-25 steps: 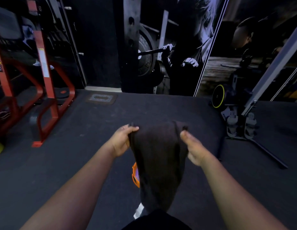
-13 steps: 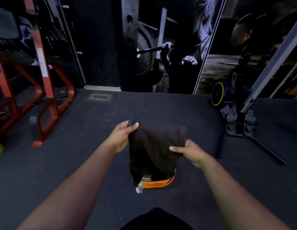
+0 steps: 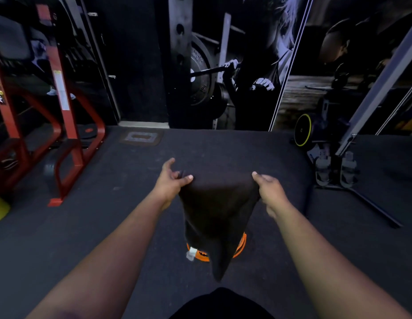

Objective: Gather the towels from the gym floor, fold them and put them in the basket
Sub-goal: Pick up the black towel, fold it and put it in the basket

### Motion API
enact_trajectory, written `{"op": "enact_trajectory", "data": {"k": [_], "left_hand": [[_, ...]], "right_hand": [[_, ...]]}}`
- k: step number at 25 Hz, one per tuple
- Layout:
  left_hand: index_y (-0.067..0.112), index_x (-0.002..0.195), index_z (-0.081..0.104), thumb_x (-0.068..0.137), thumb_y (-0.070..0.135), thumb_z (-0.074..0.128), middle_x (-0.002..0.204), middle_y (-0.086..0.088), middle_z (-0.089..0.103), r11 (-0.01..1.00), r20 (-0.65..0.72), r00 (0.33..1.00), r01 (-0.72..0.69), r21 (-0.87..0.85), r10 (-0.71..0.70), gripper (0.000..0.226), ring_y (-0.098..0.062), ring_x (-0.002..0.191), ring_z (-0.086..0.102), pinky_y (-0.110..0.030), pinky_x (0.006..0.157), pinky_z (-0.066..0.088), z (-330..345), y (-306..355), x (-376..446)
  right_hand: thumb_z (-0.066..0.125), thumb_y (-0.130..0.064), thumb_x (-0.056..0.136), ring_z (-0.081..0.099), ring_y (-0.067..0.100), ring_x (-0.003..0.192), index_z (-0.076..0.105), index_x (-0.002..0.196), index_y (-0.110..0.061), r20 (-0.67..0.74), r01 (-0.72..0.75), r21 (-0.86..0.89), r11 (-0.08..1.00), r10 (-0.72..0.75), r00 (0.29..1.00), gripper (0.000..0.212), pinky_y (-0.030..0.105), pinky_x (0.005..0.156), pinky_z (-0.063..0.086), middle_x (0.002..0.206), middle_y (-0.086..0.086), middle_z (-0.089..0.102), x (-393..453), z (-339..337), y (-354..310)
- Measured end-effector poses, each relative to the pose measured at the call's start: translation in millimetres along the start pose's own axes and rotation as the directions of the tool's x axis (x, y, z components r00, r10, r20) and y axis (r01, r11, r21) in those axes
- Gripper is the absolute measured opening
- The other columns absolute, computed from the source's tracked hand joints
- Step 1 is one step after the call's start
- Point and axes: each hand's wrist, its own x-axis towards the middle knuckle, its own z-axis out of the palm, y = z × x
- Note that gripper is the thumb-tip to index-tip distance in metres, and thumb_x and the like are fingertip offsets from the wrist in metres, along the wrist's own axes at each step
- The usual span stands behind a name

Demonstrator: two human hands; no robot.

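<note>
Towel (image 3: 220,210), dark and limp, hangs in the air out in front of the person, stretched between the two hands at its top edge so that it can be squared up for a fold. The left hand (image 3: 170,183) pinches one upper corner between thumb and fingers, and the right hand (image 3: 268,192) grips the opposite corner, both held level and apart to keep the top edge taut while the rest drapes down to a point. Directly below, on the gym floor (image 3: 108,226), sits the orange-rimmed basket (image 3: 239,248), mostly hidden behind the cloth; holding the towel over it likely keeps the drop short once folding is done. A red rack (image 3: 66,134) stands well off to the left.
</note>
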Motion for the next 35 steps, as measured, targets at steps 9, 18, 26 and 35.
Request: {"op": "enact_trajectory", "data": {"k": [9,18,26,35], "left_hand": [[0.019,0.147,0.039,0.080,0.042,0.084,0.141,-0.008,0.051,0.962,-0.140,0.985,0.132,0.240,-0.100,0.084,-0.026,0.121,0.060,-0.046,0.106,0.050,-10,1,12],[0.024,0.136,0.042,0.089,0.020,0.079,0.119,-0.013,0.068,0.984,-0.038,0.999,0.037,0.175,-0.031,0.061,-0.023,0.109,0.068,-0.043,0.104,0.052,-8,21,13],[0.021,0.115,0.055,0.086,0.030,0.080,0.094,-0.002,0.065,0.604,-0.107,0.987,0.012,0.797,0.120,0.039,-0.017,0.084,0.061,-0.033,0.075,0.051,-4,29,9],[0.019,0.153,0.032,0.078,-0.010,0.079,0.117,-0.011,0.065,0.902,0.138,0.977,0.091,0.422,-0.164,0.093,-0.022,0.114,0.063,-0.037,0.104,0.049,3,31,5]], "right_hand": [[0.071,-0.033,0.090,0.068,0.017,0.074,0.057,0.091,-0.025,0.216,-0.159,0.082,0.984,0.138,0.967,0.017,0.032,0.073,0.052,0.087,0.002,0.071,0,-7,5],[0.063,-0.020,0.093,0.066,0.021,0.087,0.059,0.106,-0.018,0.048,0.133,-0.571,0.810,-0.130,0.990,0.014,0.039,0.080,0.054,0.092,0.004,0.070,12,-7,5],[0.057,-0.005,0.101,0.069,0.016,0.103,0.065,0.117,-0.015,0.088,0.163,-0.074,0.984,-0.157,0.984,0.021,0.026,0.089,0.055,0.109,0.005,0.073,3,-12,9],[0.064,0.018,0.085,0.069,0.016,0.100,0.061,0.130,-0.008,0.183,0.169,-0.058,0.984,-0.156,0.971,0.052,0.017,0.081,0.055,0.116,0.012,0.070,-2,-29,5]]}}
